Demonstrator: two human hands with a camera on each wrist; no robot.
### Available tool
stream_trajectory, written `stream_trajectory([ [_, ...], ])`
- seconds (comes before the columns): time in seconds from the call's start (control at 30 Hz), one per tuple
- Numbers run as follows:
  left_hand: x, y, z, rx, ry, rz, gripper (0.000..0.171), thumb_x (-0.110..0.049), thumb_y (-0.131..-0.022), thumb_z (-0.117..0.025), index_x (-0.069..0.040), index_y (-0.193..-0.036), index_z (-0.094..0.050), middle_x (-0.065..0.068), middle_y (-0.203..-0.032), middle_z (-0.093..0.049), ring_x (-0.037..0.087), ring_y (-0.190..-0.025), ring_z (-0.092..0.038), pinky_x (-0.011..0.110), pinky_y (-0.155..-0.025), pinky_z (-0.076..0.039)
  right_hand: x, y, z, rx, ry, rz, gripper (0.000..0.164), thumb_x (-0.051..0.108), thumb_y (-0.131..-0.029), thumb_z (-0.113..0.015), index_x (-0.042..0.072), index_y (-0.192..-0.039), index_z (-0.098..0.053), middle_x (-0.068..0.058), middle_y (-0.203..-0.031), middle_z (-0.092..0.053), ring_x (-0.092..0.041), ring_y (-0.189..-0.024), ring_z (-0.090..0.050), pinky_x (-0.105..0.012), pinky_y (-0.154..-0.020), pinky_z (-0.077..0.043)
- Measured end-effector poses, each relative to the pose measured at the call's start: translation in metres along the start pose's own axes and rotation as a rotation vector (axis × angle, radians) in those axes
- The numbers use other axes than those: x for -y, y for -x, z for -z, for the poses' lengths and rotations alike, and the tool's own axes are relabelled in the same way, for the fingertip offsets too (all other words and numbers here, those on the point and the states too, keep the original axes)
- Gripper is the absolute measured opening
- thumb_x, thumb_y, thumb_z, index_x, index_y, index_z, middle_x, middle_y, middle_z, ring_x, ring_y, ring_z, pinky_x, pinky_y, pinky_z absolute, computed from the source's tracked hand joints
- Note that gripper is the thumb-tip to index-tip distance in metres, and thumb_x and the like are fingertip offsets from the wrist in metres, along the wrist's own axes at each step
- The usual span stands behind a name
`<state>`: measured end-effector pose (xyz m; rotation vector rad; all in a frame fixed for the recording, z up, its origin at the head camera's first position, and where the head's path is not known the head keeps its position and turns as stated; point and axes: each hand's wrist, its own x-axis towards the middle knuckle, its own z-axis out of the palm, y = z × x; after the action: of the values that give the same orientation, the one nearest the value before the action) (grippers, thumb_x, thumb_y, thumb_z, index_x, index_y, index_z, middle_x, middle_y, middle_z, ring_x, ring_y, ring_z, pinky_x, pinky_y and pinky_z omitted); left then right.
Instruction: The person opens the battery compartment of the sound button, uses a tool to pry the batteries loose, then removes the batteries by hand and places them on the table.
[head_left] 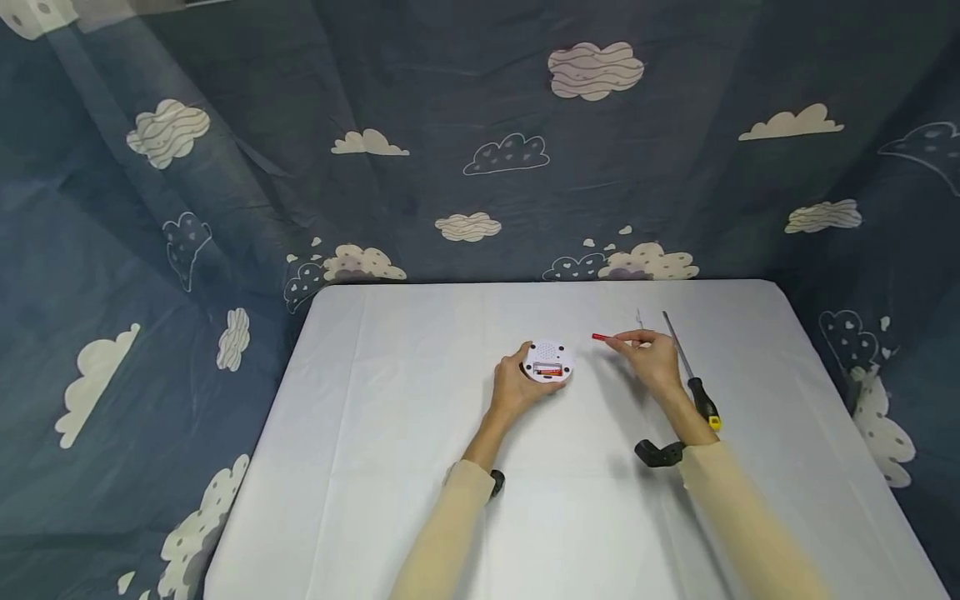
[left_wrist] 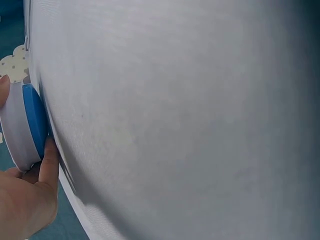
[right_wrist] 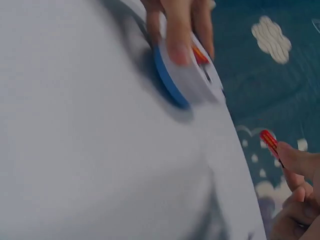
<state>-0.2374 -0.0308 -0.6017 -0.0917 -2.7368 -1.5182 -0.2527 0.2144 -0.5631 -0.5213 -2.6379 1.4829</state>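
Observation:
My left hand grips a round white device by its rim, with its blue face toward the table. Its back has several dark feet, a patch of small holes and an uncovered battery compartment. Inside the compartment sits a red battery; beside it is a slot. To the right of the device, my right hand pinches a second red battery between thumb and fingers, one end sticking out toward the device.
A screwdriver with a black and yellow handle lies on the white table, just right of my right hand. Behind that hand is a small thin object, too small to make out. A dark cloud-patterned cloth hangs around the table.

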Motion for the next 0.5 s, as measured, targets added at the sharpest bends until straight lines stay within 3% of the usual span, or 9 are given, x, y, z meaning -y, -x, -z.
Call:
stream_trajectory([
  [0.2, -0.002, 0.001, 0.0, 0.011, -0.002, 0.002, 0.095, -0.029, -0.067, -0.099, -0.006, -0.148, -0.056, 0.02, -0.133, -0.068, 0.032, -0.12, -0.064, 0.044, -0.105, -0.054, -0.035, -0.034, 0.051, -0.188, -0.104, -0.168, 0.038, 0.036, -0.089, -0.082, 0.005, -0.111, -0.078, 0.014, -0.069, -0.051, -0.008, -0.07, -0.045, -0.022, -0.054, -0.036],
  [0.37, -0.002, 0.001, -0.001, 0.019, 0.0, -0.001, 0.095, -0.029, -0.068, -0.099, -0.006, -0.149, -0.054, 0.022, -0.133, -0.067, 0.031, -0.121, -0.064, 0.044, -0.105, -0.054, -0.065, -0.06, 0.087, -0.318, -0.226, -0.284, 0.009, 0.029, -0.087, -0.083, 0.023, -0.087, -0.077, 0.021, -0.063, -0.054, -0.004, -0.069, -0.049, -0.017, -0.054, -0.039],
  [0.5, -0.003, 0.002, -0.002, 0.017, -0.013, 0.004, 0.096, -0.03, -0.068, -0.099, -0.007, -0.149, -0.054, 0.023, -0.131, -0.067, 0.031, -0.121, -0.064, 0.044, -0.105, -0.054, -0.077, -0.077, 0.106, -0.364, -0.308, -0.355, 0.015, 0.027, -0.089, -0.082, 0.031, -0.079, -0.071, 0.025, -0.064, -0.055, 0.002, -0.071, -0.051, -0.012, -0.065, -0.043],
])
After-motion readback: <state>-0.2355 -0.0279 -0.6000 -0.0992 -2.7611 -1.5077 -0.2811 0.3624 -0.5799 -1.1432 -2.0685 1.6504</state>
